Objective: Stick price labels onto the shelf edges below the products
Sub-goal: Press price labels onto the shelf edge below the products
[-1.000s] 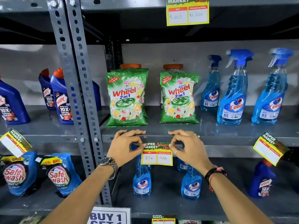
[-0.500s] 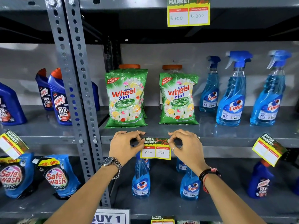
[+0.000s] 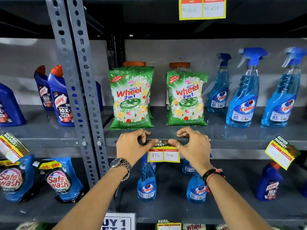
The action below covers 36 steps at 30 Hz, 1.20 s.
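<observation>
Both thumbs had slid inward along the price label (image 3: 163,152) top. Left hand (image 3: 132,146) and right hand (image 3: 193,146) pinched it against the shelf edge (image 3: 240,143), below the detergent bags (image 3: 131,97). Likely nearly stuck.

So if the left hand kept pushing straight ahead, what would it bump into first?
Probably the shelf edge itself, since the left hand already presses the price label against it. Going over the edge, the left green Wheel packet looks next, though depth is unclear.
</observation>
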Motion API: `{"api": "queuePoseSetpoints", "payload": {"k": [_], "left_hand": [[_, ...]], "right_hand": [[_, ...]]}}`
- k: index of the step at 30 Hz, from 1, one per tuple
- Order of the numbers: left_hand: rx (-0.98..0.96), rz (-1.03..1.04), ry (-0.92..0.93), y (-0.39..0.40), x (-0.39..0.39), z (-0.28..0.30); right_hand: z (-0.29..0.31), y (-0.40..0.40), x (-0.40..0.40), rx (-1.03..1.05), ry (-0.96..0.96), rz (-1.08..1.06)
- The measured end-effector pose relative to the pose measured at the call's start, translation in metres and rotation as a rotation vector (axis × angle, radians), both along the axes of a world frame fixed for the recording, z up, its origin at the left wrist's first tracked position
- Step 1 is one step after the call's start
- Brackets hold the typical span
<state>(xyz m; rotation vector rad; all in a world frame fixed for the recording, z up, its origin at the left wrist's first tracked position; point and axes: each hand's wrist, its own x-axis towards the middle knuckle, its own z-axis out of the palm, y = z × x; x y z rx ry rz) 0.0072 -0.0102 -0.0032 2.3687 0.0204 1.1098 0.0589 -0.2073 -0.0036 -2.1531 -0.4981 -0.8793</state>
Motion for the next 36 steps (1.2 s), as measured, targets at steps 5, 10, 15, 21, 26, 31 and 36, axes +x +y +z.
{"api": "queuePoseSetpoints", "payload": {"k": [5, 10, 15, 21, 26, 31, 36], "left_hand": [[-0.004, -0.103, 0.040, 0.012, 0.000, 0.001], [0.027, -0.168, 0.043, 0.017, -0.002, -0.003], [-0.003, -0.154, 0.113, -0.002, -0.008, 0.007], [0.126, -0.158, 0.107, -0.087, 0.007, 0.017], [0.113, -0.287, 0.186, -0.196, 0.041, 0.017], [0.077, -0.370, 0.240, -0.312, 0.072, 0.022], [0.154, -0.197, 0.259, -0.365, 0.084, 0.028]], "right_hand": [[0.002, -0.007, 0.000, 0.015, 0.075, 0.083], [0.004, -0.018, 0.006, -0.015, 0.148, 0.198], [0.027, -0.076, 0.011, 0.084, 0.196, 0.275], [0.045, -0.231, 0.036, 0.084, 0.068, 0.116], [0.036, -0.341, 0.056, 0.142, 0.088, 0.072], [0.009, -0.390, 0.070, 0.027, 0.178, 0.171], [-0.008, -0.393, 0.076, -0.111, 0.144, 0.245]]}}
